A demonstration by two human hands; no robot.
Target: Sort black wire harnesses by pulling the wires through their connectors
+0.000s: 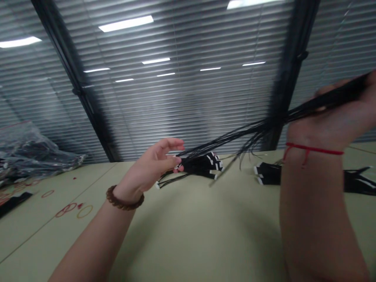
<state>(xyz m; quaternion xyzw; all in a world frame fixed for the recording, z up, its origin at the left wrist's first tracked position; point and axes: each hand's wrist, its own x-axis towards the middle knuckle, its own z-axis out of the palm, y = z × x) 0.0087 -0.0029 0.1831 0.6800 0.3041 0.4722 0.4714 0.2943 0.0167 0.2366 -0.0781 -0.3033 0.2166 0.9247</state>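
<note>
The middle cord bundle (202, 163) lies on the table (205, 235), near its far edge. Right of that bundle, well apart, are the right-hand cords (268, 174), also on the table. Left of it, on the table, lie 4 or more rubber bands (85, 211); farther left are a flat strip (14, 203) and, beyond the strip, the plastic bags (44, 150). Behind the middle cord bundle stand the blinds (188, 98), with 1 upright bar to either side of it.

I see black cables (255, 127), a pale green desk (211, 235), a red string (315, 149), and a bracelet (123, 201) that looks brown, though blurred; the blinds (188, 98) are striped grey.
</note>
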